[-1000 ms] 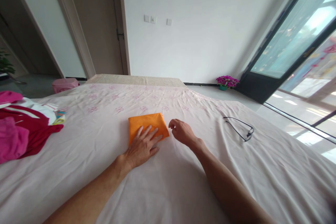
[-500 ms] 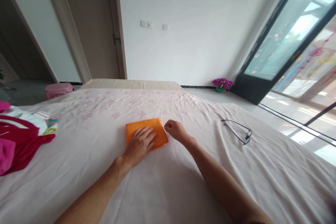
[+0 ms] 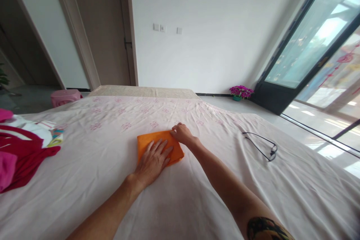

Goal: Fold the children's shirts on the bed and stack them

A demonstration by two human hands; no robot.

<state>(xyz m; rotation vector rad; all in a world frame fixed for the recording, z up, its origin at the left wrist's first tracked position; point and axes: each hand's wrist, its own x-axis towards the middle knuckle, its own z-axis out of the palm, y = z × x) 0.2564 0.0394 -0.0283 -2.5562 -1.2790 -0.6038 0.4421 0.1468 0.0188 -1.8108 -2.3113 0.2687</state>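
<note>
A folded orange cloth (image 3: 144, 141) lies as a flat, roughly square packet on the pale bedsheet (image 3: 174, 202). My left hand (image 3: 154, 158) rests palm down on its near part, fingers stretched out and a little apart. At the packet's far right corner, my right hand (image 3: 181, 133) is closed, with thumb and fingers pinching the edge there. The fingertips of that hand are partly hidden, so how much fabric they hold does not show.
Black-framed glasses (image 3: 261, 146) lie on the sheet to the right. A heap of red, pink and white clothes (image 3: 25, 150) sits at the left edge. Beyond the bed are a pink stool (image 3: 66, 96) and a pot of purple flowers (image 3: 241, 92) on the floor.
My right hand has moved from beside the cloth's right edge to its far right corner and closed on it. My left hand stays flat on the cloth. The view has shifted slightly.
</note>
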